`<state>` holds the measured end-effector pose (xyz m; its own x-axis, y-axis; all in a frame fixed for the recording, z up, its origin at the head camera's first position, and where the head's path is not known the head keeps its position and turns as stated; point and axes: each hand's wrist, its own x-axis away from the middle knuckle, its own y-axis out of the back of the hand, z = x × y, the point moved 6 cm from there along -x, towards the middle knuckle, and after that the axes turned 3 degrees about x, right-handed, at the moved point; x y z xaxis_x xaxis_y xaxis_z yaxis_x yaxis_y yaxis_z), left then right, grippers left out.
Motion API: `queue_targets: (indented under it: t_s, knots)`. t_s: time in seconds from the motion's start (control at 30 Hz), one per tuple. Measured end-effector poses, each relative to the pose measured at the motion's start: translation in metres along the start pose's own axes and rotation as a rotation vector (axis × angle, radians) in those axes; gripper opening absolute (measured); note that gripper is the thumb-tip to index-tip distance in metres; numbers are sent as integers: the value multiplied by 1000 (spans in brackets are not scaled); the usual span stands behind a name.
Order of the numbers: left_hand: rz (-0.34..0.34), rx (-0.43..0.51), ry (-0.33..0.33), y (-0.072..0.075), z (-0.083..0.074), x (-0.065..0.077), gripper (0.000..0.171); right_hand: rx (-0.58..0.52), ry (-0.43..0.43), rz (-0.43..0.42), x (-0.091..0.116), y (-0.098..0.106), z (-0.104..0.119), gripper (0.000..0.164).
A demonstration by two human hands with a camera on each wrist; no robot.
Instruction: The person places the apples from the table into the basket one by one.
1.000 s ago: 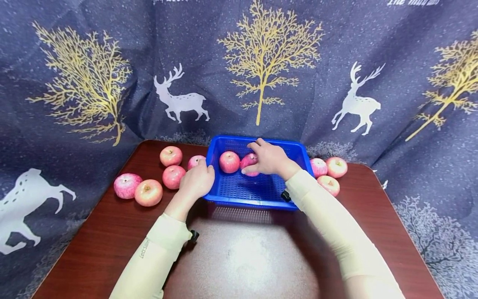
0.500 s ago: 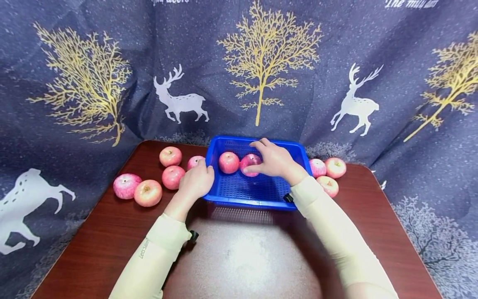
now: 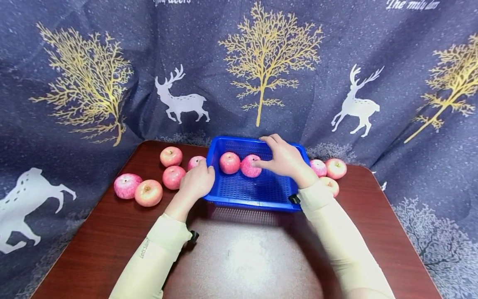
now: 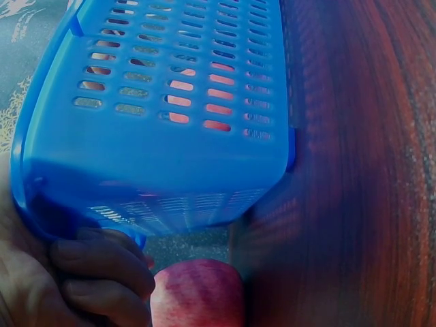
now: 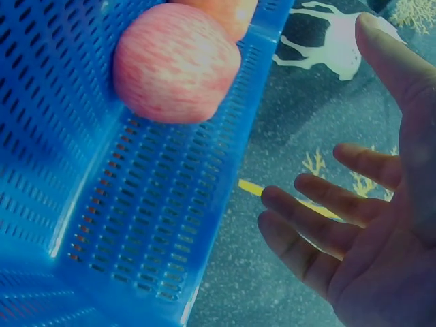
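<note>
My right hand (image 3: 285, 160) hangs over the right half of the basket, right of centre in the frame, thumb and fingers spread well apart and holding nothing. In the head view my thumb overlaps the nearer apple (image 3: 249, 167), yet the right wrist view shows a gap between them, with the apple at upper left and my loosely bent fingers at right. My left hand (image 3: 197, 180), left of centre, has its fingers curled round the left rim of the blue basket (image 3: 246, 203), which sits in the middle of the frame. Inside, toward the basket's left half, a second apple (image 3: 229, 162) lies just beside the first. Left of the basket, a pink apple (image 3: 196, 161) sits partly behind my left hand; further left are two apples (image 3: 174, 177), one above the other, and beyond them another pair (image 3: 148, 192) side by side. Right of the basket three apples (image 3: 336, 168) lie clustered, the lowest partly hidden by my right sleeve (image 3: 336, 232). Everything rests on the dark reddish table (image 3: 377, 232), shiny at bottom centre, and behind it a blue-grey cloth (image 3: 295, 50) with golden trees and white deer fills the upper frame.
</note>
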<state>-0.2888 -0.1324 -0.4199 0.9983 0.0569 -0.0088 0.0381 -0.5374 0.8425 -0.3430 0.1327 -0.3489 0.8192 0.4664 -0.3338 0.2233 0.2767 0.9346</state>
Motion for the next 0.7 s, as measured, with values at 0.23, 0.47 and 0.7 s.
queue_targets:
  t_s: [0.23, 0.47, 0.7]
  knots:
    - [-2, -6, -9, 1, -1, 1, 47, -15, -37, -65, 6, 14, -2, 87]
    - [3, -9, -11, 0, -1, 0, 50, -18, -48, -130, 10, 28, -9, 88]
    - [10, -10, -1, 0, -1, 0, 50, -42, -62, -152, 19, 46, -14, 87]
